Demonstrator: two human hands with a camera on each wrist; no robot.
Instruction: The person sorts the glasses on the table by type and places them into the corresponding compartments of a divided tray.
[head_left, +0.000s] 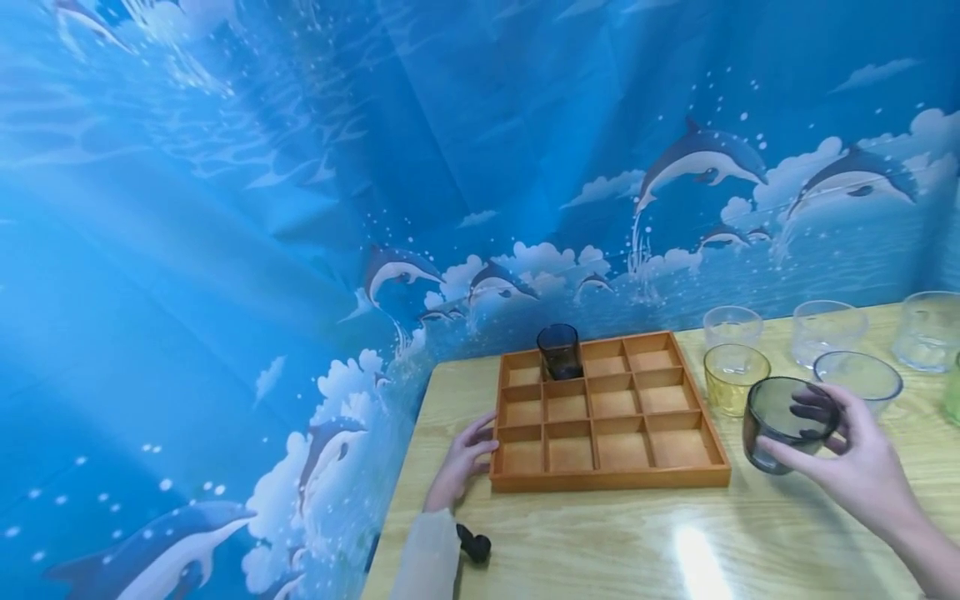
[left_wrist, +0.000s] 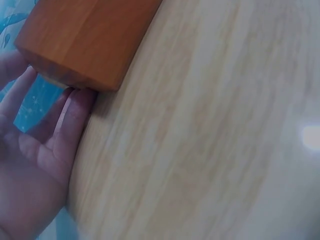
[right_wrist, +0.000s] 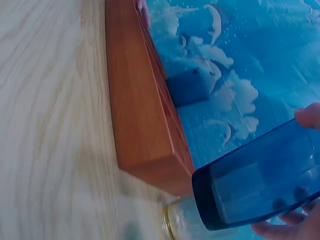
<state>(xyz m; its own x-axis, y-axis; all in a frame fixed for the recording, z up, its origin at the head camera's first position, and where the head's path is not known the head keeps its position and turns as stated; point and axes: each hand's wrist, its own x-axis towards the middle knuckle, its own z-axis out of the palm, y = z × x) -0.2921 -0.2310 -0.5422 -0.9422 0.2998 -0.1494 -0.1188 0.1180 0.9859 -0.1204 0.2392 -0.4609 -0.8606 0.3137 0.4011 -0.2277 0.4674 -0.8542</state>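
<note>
A dark grey glass (head_left: 780, 417) is gripped by my right hand (head_left: 862, 467), raised just off the right front corner of the wooden tray. Thumb and fingers curl about its sides, as the right wrist view also shows with the glass (right_wrist: 260, 175). The divided wooden tray (head_left: 611, 481) lies on the table, its compartments in rows. One dark glass (head_left: 560, 354) stands in a back-row compartment, second from the left. My left hand (head_left: 457, 462) touches the tray's left side with fingers fairly straight; in the left wrist view its fingertips meet the tray's corner (left_wrist: 85, 45).
Right of the tray stand a yellow glass (head_left: 735, 382), a clear bowl-like glass (head_left: 862, 379) and several clear glasses (head_left: 827, 333). A green glass (head_left: 952, 396) shows at the right edge. A small black object (head_left: 474, 546) lies by the left sleeve. A dolphin-print curtain (head_left: 300, 208) hangs behind.
</note>
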